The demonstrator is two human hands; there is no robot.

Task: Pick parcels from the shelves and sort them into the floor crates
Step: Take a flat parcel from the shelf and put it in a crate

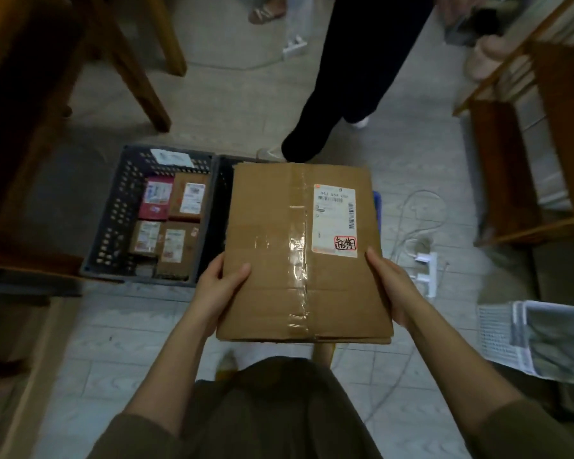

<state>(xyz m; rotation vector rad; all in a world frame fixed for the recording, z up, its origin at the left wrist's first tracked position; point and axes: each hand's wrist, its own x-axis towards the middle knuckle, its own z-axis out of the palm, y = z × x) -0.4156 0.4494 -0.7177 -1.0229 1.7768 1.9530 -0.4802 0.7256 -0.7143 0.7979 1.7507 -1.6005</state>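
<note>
Left hand (217, 286) and right hand (391, 288) are being curled round the side edges of a flat, rectangular cardboard parcel (265, 260) sealed with glossy tape (298, 253); it is being held aloft just right of a dark perforated plastic crate (113, 210) containing small labelled boxes (176, 223).

The parcel (279, 260) is matt brown cardboard sealed with glossy clear tape (297, 253). The crate (113, 220) is dark perforated plastic. The shelves (517, 167) are wood.

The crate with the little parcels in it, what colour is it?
The crate is dark grey; the head view shows it best.
</note>
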